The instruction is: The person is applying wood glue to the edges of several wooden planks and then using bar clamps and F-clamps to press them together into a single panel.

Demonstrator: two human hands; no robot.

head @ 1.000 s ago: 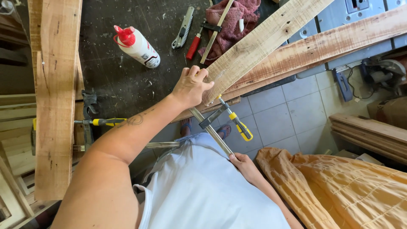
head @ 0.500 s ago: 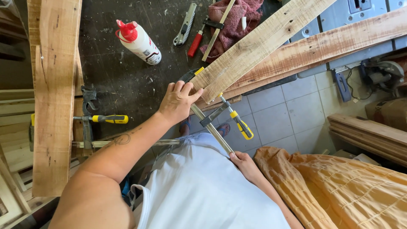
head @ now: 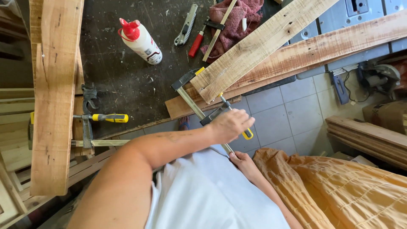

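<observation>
Your left hand (head: 229, 125) grips the bar clamp's (head: 199, 111) yellow handle (head: 247, 134), right hand (head: 242, 160) steadies its rigid bar (steel, probably heavy).

Left hand (head: 231, 125) on yellow-handled bar clamp (head: 203, 111) at plank (head: 263, 44) end, right hand (head: 242, 162) on bar.

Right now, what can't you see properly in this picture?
Head view only:
- The clamp handle: mostly covered by the left hand.
- The right hand: its fingers hidden behind the white shirt and clamp bar.
- The long planks: cut off by the top edge.
</observation>
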